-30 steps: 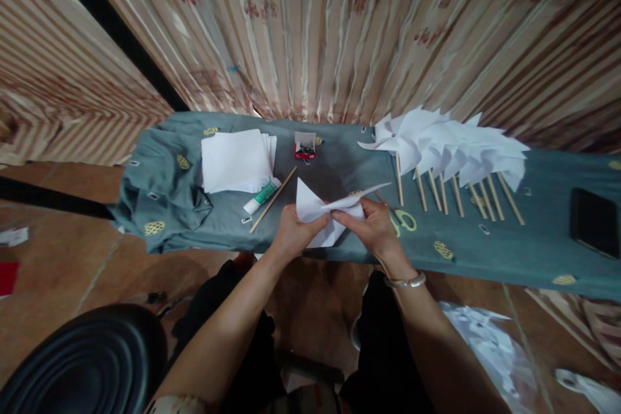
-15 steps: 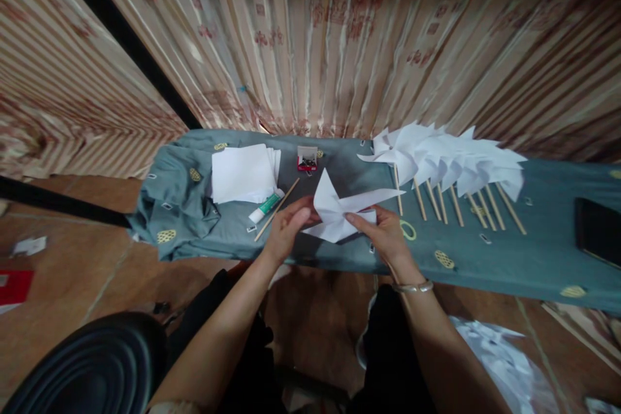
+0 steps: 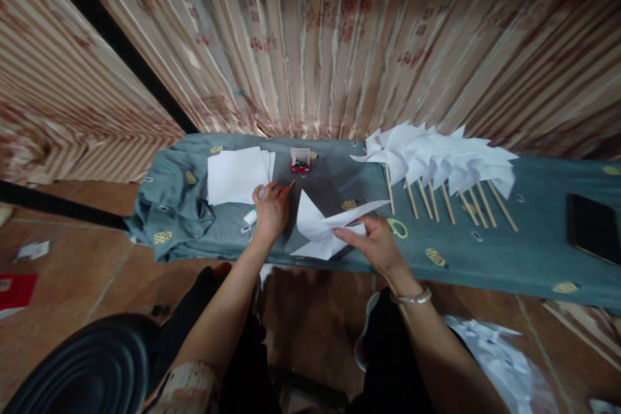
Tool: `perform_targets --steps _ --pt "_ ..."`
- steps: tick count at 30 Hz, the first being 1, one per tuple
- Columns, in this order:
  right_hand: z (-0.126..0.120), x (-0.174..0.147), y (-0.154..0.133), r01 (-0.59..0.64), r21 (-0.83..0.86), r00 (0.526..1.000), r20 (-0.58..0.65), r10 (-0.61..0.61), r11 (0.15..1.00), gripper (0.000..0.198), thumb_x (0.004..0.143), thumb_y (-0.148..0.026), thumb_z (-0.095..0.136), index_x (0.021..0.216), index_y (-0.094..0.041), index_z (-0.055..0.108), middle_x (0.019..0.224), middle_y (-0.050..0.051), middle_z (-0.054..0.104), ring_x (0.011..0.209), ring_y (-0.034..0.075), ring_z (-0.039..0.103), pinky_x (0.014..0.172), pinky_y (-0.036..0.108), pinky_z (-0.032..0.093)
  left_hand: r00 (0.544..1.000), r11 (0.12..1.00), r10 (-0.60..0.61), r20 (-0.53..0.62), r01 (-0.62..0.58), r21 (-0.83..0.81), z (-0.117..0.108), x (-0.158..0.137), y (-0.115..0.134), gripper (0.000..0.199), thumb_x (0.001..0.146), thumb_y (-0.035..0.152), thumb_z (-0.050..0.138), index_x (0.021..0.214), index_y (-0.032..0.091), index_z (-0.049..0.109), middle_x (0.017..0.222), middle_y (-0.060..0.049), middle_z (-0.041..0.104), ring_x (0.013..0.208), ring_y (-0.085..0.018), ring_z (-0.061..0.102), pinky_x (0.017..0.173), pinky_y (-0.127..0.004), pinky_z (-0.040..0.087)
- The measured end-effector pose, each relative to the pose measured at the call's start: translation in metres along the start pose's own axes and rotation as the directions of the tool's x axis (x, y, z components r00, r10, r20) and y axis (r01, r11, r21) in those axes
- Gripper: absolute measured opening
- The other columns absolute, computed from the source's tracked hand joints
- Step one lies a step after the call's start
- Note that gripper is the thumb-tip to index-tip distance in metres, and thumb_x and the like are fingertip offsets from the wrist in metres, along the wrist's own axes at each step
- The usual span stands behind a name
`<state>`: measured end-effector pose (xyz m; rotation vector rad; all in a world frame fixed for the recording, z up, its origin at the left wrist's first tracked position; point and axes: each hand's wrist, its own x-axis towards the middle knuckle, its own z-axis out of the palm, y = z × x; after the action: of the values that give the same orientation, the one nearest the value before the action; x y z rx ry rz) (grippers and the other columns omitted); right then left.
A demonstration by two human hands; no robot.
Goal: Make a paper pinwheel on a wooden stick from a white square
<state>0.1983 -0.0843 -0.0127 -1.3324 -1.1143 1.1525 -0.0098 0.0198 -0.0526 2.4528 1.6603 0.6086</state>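
Head view: the right hand (image 3: 376, 242) pinches the folded white paper (image 3: 323, 226) at its middle, fingers closed on the flaps so the folds stay gathered, just above the grey-green tablecloth (image 3: 485, 252). The left hand (image 3: 270, 210), fingers curled down, lies over the wooden stick (image 3: 290, 185) and glue tube (image 3: 250, 217); whether it grips either is unclear. Finished pinwheels (image 3: 436, 158) lie apart, to the right

Left hand (image 3: 270, 212) has let go of the folded paper (image 3: 324, 230) and moved left across the tabletop (image 3: 509, 252); it now rests over the wooden stick (image 3: 290, 185) and glue tube (image 3: 250, 217), covering most of both. Right hand (image 3: 374, 243) alone now pinches the paper, lowered nearer the tabletop's front edge.
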Motion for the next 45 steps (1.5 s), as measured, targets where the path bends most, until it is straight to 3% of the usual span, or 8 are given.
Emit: perform_targets --steps 6,10,13,17,21,31,37,45 --pt "-0.005 -0.006 -0.005 0.007 -0.006 1.0 -0.007 -0.007 1.0 0.028 0.064 -0.041 0.08 0.082 -0.019 0.077 0.079 0.004 0.078 0.068 0.021 0.069 0.066 0.034 0.057 0.996 0.996 -0.041 -0.075 0.036 -0.077 0.004 0.008 0.005 0.03 0.087 0.013 0.044 0.098 0.023 0.069 0.099 -0.008 0.07 0.108 -0.025 0.056 0.11 -0.051 0.026" --pt "-0.009 -0.016 -0.013 0.029 -0.036 0.999 0.015 -0.028 0.999 0.023 0.067 -0.037 0.079 0.083 -0.021 0.078 0.078 0.003 0.077 0.068 0.021 0.07 0.063 0.031 0.057 0.997 0.923 -0.007 -0.082 -0.025 -0.385 -0.005 0.006 0.024 0.028 0.088 0.02 0.047 0.103 0.017 0.07 0.103 -0.011 0.067 0.1 -0.023 0.059 0.094 -0.04 0.045" --pt "-0.011 -0.027 -0.024 0.087 -0.121 0.996 0.018 -0.086 0.989 0.015 0.07 -0.032 0.077 0.081 -0.022 0.077 0.077 0.002 0.076 0.068 0.019 0.069 0.06 0.028 0.055 0.997 0.648 -0.072 0.005 0.05 -0.76 -0.014 0.001 0.047 0.023 0.081 0.028 0.059 0.095 0.016 0.072 0.094 -0.008 0.067 0.076 -0.016 0.061 0.07 -0.029 0.05" --pt "-0.012 -0.04 -0.041 0.293 -0.252 0.955 0.038 -0.293 0.922 0.008 0.075 -0.019 0.07 0.078 -0.024 0.075 0.085 0.002 0.076 0.081 0.019 0.07 0.075 0.031 0.055 0.901 0.044 -0.108 0.421 0.427 -0.903 -0.029 -0.009 0.08 0.037 0.062 0.04 0.079 0.086 0.014 0.072 0.061 0.001 0.061 0.049 -0.009 0.05 0.046 -0.02 0.037" --pt "-0.015 -0.044 -0.053 0.425 -0.349 0.894 0.016 -0.448 0.835 0.014 0.08 -0.013 0.065 0.083 -0.024 0.073 0.088 0.002 0.076 0.087 0.02 0.069 0.082 0.034 0.054 0.848 -0.194 -0.069 0.525 0.505 -0.841 -0.05 -0.018 0.1 0.036 0.053 0.034 0.087 0.078 0.013 0.072 0.06 0.002 0.062 0.051 -0.007 0.051 0.048 -0.018 0.038" --pt "-0.005 -0.046 -0.065 0.602 -0.532 0.739 0.089 -0.667 0.596 0.013 0.088 -0.017 0.06 0.096 -0.024 0.068 0.096 0.003 0.075 0.092 0.022 0.068 0.085 0.041 0.051 0.82 -0.27 -0.009 0.572 0.549 -0.791 -0.065 -0.031 0.098 0.033 0.056 0.032 0.087 0.078 0.012 0.074 0.067 -0.003 0.068 0.058 -0.01 0.057 0.055 -0.02 0.042" --pt "0.001 -0.046 -0.066 0.608 -0.583 0.718 0.114 -0.687 0.539 0.014 0.089 -0.017 0.058 0.099 -0.023 0.066 0.098 0.005 0.074 0.094 0.022 0.067 0.087 0.041 0.05 0.825 -0.361 0.003 0.565 0.527 -0.769 -0.07 -0.032 0.096 0.038 0.053 0.03 0.091 0.082 0.011 0.075 0.065 -0.002 0.068 0.057 -0.008 0.058 0.054 -0.017 0.043" --pt "0.009 -0.044 -0.065 0.634 -0.581 0.705 0.165 -0.69 0.509 0.012 0.09 -0.016 0.057 0.098 -0.019 0.064 0.097 0.007 0.074 0.092 0.022 0.066 0.086 0.039 0.05 0.787 -0.369 -0.03 0.616 0.565 -0.738 -0.071 -0.034 0.089 0.037 0.051 0.031 0.091 0.077 0.01 0.074 0.062 -0.001 0.066 0.052 -0.006 0.054 0.047 -0.015 0.038"
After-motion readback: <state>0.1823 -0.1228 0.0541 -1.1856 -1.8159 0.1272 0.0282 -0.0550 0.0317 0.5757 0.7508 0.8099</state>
